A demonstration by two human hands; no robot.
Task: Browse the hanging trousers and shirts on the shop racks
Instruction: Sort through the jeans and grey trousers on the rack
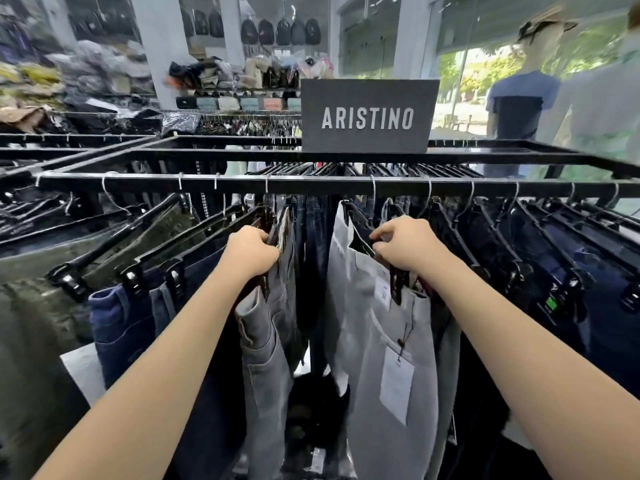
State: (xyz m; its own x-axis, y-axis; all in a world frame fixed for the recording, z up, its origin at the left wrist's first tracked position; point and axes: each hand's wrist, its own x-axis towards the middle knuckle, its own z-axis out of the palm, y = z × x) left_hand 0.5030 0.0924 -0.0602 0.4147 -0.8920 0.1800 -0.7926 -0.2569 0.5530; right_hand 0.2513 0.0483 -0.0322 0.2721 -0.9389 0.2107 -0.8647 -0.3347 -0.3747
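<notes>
Grey denim hangs either side of a gap on the near rail [311, 184] — my left hand [251, 252] grips the dark grey jeans' hanger [273, 237], my right hand [403, 245] pinches the light grey trousers' hanger [363, 233]. Spreading harder could unhook one — the wire hooks sit shallow.

White pillar [157, 46], bright window [464, 81], backpack wall [280, 31]

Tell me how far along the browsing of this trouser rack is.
Done: a gap is parted on the rail. In hand: the left hand grips the grey jeans, and the right hand grips the light grey trousers. Left: the dark jeans to the right hang untouched; no shirts handled.
</notes>
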